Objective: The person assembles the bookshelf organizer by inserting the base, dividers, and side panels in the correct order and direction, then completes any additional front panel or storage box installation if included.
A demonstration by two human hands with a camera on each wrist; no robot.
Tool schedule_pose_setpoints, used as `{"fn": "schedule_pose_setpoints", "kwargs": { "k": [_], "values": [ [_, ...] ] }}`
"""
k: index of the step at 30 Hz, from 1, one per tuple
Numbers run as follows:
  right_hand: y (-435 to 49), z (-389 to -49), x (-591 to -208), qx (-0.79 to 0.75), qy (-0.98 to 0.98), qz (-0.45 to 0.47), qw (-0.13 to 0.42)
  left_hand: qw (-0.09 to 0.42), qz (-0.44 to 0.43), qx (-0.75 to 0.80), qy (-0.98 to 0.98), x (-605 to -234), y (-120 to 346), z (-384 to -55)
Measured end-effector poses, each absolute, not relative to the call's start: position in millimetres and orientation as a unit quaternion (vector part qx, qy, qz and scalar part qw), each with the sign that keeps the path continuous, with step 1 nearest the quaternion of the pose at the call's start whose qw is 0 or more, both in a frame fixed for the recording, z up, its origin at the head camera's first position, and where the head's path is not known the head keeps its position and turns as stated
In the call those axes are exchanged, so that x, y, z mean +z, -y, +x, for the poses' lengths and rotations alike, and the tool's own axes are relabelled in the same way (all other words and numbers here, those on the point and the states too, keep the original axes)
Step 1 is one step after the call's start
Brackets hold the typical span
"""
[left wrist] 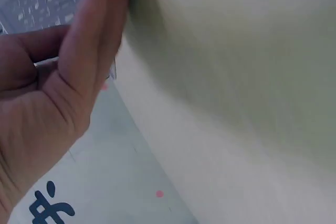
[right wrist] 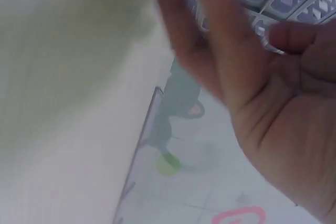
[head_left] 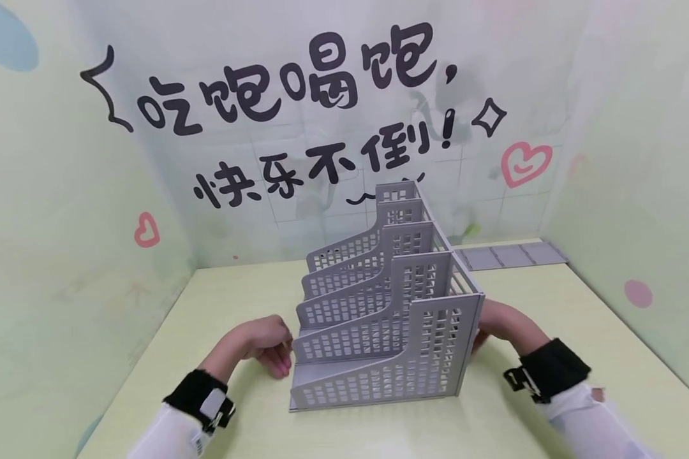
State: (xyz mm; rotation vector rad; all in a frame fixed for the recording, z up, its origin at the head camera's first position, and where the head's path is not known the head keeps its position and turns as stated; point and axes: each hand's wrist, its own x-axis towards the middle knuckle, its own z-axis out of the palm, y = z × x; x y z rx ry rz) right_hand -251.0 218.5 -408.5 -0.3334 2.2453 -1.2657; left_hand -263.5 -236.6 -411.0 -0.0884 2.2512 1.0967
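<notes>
A grey plastic file rack with perforated dividers and several slots stands upright on the table, its low open side to the left and its tall back to the right. My left hand is beside the low side, fingers pointing down close to its edge. In the left wrist view, that hand has its fingers extended together and the thumb apart. Close by the tall back is my right hand, partly hidden behind the rack. The right wrist view shows the right hand with long, slightly bent fingers, somewhat blurred, and the thumb apart.
A flat grey panel with ribs lies at the back right of the table, against the wall. Behind the table rises a pale wall with large black lettering and pink hearts. Side walls close in the left and right.
</notes>
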Motion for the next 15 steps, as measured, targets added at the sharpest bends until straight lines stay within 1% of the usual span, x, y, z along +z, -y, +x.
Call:
{"fn": "schedule_pose_setpoints", "kwargs": {
  "k": [1,4,6,9,13,15],
  "values": [
    [-217.9,-247.2,-408.5,-0.463,-0.831,-0.122,0.282,0.321,-0.036,0.410,-0.853,-410.7,236.7,-255.7],
    [-214.3,-227.4,-409.0,-0.435,-0.821,-0.124,0.348,0.344,-0.042,0.398,-0.849,-408.8,236.2,-235.6],
    [-210.9,-217.3,-411.5,-0.444,-0.803,-0.135,0.373,0.353,-0.039,0.396,-0.847,-408.8,234.3,-225.6],
    [-206.2,-209.0,-417.4,-0.470,-0.780,-0.159,0.380,0.351,-0.013,0.407,-0.843,-413.0,229.8,-214.8],
    [-201.6,-207.8,-423.6,-0.492,-0.762,-0.190,0.376,0.311,0.020,0.424,-0.850,-421.9,225.9,-206.1],
    [-200.8,-209.7,-425.8,-0.495,-0.758,-0.202,0.373,0.300,0.023,0.433,-0.850,-425.8,224.6,-204.5]
  ]
}}
